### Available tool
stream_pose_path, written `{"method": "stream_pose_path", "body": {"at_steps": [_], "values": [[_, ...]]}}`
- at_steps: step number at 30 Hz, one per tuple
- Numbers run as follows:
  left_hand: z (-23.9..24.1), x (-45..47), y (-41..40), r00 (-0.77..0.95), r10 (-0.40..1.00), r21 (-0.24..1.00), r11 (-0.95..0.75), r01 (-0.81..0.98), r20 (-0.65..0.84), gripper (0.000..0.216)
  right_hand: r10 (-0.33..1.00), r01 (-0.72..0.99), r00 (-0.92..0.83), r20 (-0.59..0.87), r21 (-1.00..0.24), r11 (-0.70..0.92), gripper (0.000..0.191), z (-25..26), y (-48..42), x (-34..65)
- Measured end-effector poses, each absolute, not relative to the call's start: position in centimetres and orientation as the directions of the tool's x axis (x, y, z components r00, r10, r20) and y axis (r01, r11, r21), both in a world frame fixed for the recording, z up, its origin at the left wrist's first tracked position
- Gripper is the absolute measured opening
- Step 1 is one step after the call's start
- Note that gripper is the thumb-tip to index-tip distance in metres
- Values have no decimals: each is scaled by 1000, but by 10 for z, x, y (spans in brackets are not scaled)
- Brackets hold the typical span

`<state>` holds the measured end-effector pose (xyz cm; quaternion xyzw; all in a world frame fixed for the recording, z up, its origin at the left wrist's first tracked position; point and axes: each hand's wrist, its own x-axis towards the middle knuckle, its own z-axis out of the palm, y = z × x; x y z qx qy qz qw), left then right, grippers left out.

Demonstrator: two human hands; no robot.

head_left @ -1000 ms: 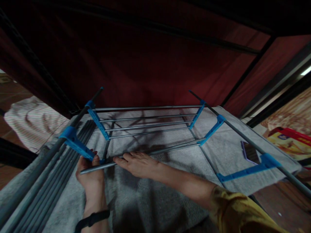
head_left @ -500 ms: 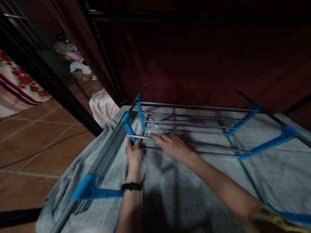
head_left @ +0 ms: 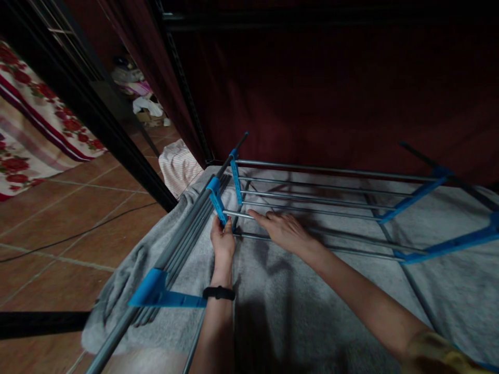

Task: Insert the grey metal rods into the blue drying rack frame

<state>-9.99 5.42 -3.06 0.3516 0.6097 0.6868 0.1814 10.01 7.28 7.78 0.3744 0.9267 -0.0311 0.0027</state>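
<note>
We hold the frame by its left side, where the middle left blue bracket (head_left: 217, 200) hooks over a long grey tube (head_left: 116, 333). Our left hand (head_left: 223, 240) is at that bracket's lower end, thumb and fingers pinching it. Our right hand (head_left: 286, 231) lies over a metal rod (head_left: 238, 214) with its fingers bent around it; the underside is hidden, so we cannot tell how firmly it is gripped. This rod's left end is at the bracket, just above our left hand, and it slants right toward the right blue bracket (head_left: 452, 245). A lower rod (head_left: 362, 253) runs just below it. On the far side, 4 rods span between 2 more blue brackets, 1 at left (head_left: 236, 179) and 1 at right (head_left: 415, 199). The near left bracket (head_left: 156, 293) sits close to our wristband (head_left: 219, 293). Spare rods (head_left: 198, 228) lie beside the tube on the grey cloth (head_left: 319, 306), with a dark red curtain (head_left: 331, 93) behind.
</note>
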Motion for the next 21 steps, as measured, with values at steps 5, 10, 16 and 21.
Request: {"method": "stream_pose_path", "body": {"at_steps": [5,10,16,21], "values": [[-28,-99,53,-690,673,964,-202,175,266,20,687,687,-727,-17,-48,725,66,74,76,100],[-27,-99,52,-690,680,968,-203,148,248,24,667,667,-744,-30,-81,741,68,62,75,101],[-28,-97,51,-688,696,977,-187,102,205,29,694,701,-714,-92,-100,706,68,39,75,110],[-31,-94,52,-699,687,978,-186,93,197,31,684,687,-726,-70,-96,720,66,40,79,111]]}}
